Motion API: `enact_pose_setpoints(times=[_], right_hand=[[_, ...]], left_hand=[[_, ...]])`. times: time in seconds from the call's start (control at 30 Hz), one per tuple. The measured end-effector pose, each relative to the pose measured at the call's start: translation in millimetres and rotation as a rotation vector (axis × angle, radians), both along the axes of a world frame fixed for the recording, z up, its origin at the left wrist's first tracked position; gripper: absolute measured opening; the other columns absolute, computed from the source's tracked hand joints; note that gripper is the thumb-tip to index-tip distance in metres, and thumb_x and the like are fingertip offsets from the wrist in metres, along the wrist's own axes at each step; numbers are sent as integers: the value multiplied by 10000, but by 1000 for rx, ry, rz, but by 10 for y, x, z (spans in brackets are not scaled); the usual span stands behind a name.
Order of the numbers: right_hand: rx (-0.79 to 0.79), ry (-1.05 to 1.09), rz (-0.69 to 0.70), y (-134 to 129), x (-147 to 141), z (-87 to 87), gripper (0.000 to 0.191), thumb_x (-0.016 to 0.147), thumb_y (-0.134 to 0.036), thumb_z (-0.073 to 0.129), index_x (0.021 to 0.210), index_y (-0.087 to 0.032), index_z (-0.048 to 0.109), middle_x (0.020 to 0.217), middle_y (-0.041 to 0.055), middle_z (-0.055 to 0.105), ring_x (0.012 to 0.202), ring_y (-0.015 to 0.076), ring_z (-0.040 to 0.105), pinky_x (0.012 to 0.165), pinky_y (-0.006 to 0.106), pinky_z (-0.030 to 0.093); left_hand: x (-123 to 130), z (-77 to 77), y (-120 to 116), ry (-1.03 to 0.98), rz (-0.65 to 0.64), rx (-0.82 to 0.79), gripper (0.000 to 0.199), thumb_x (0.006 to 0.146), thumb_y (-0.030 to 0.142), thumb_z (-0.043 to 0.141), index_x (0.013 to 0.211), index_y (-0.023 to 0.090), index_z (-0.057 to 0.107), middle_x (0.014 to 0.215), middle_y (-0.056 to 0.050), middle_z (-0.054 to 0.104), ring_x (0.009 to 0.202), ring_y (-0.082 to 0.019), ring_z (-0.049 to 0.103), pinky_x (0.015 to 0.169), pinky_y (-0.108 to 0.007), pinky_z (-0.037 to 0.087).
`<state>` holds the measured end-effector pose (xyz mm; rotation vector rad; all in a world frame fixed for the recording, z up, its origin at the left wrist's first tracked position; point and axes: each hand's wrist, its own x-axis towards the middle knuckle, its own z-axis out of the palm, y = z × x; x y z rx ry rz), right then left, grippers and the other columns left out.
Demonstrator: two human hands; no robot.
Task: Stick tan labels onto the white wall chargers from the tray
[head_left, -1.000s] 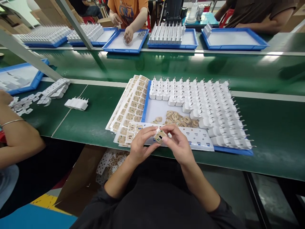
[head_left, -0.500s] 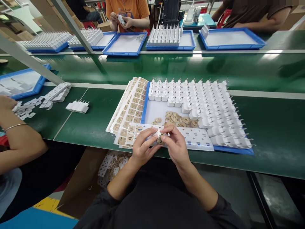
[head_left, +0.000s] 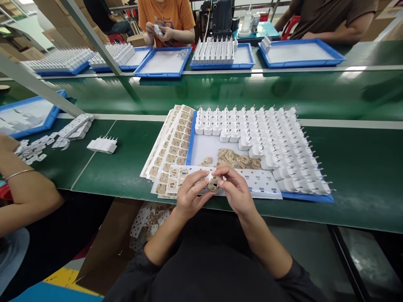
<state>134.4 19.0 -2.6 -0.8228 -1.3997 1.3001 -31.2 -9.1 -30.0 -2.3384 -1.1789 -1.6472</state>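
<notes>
Between both hands is a white plug adapter (head_left: 214, 183), held over the table's near edge with a tan cut-out sticker on the face turned to me. My left hand (head_left: 191, 193) is closed on its left side. Thumb and fingers of my right hand (head_left: 236, 191) pinch its right and upper edge. Behind my hands, a blue-rimmed tray (head_left: 308, 197) bears rows of white plug adapters (head_left: 267, 134) with their pins up. Loose tan stickers (head_left: 234, 157) lie in a heap on the tray's bare part. A partly peeled sticker sheet (head_left: 261, 182) lies across the tray's front.
Full sticker sheets (head_left: 171, 151) are stacked left of the tray. Several white adapters (head_left: 102, 144) stand farther left, near a co-worker's arm (head_left: 28, 197). A carton (head_left: 110, 239) with waste sheets is below the table edge. More blue trays (head_left: 162, 63) line the far bench, where people sit.
The adapter has turned slightly, so more of its stickered face shows. My fingers have shifted a little on it. The camera view has moved slightly.
</notes>
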Motion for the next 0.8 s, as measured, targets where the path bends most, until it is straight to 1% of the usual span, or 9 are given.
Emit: enact_pose_setpoints(times=[0.07,0.13,0.23,0.3,0.4,0.53,0.63,0.73,0.8], right_hand=[[71,-93,22,34,58,61,114,920,-283,609,985,-254,698,887,21,593,790,170,564,694,314,512],[197,-206,7,63,106,111,85,942,-276,612,965,-254,691,885,28,612,772,169,574,653,307,509],[454,-358,-27,82,168,142,75,935,-224,632,929,-258,699,925,47,632,842,192,611,727,347,536],[552,-382,-46,86,202,143,78,926,-203,647,935,-260,698,950,52,635,892,204,628,789,372,549],[519,-377,-96,113,222,148,87,938,-215,642,999,-257,688,997,59,664,888,199,641,767,359,562],[447,-420,-14,187,166,165,86,964,-264,627,1021,-251,690,970,48,714,774,169,645,691,324,561],[525,-445,-31,200,116,166,80,965,-230,612,959,-248,690,934,53,728,826,191,673,746,354,568],[617,-423,-48,155,123,153,75,938,-227,638,931,-263,703,940,61,732,865,216,688,789,400,576],[585,-329,-62,130,167,130,63,934,-271,649,894,-262,697,912,60,722,828,214,687,750,394,584]], left_hand=[[-8,6,2,1,-29,-25,480,923,261,713,1360,244,516,1219,-129,711,1133,-234,711,889,-399,632],[-15,-3,2,0,-64,-62,448,932,289,702,1342,230,530,1188,-132,722,1108,-235,721,880,-395,636],[-33,-43,1,-67,-69,-161,409,941,298,687,1315,214,545,1173,-139,730,1106,-238,727,896,-395,637],[-52,-70,2,-128,-41,-195,408,932,286,697,1304,206,551,1184,-146,728,1128,-247,722,912,-400,634],[-78,-72,11,-135,-51,-187,426,906,272,731,1291,201,562,1188,-154,726,1139,-256,717,922,-410,629],[-95,-17,16,-63,-86,-150,409,922,274,713,1300,214,571,1180,-145,727,1114,-243,723,908,-409,637],[-96,-8,5,-53,-66,-170,405,920,282,716,1295,211,580,1171,-144,730,1102,-245,728,912,-406,642],[-95,-52,-4,-132,-61,-261,408,929,294,699,1307,206,574,1163,-131,734,1078,-239,737,894,-379,655],[-108,-85,-1,-214,-42,-327,442,940,302,677,1353,208,552,1177,-124,725,1061,-225,739,856,-338,666]])
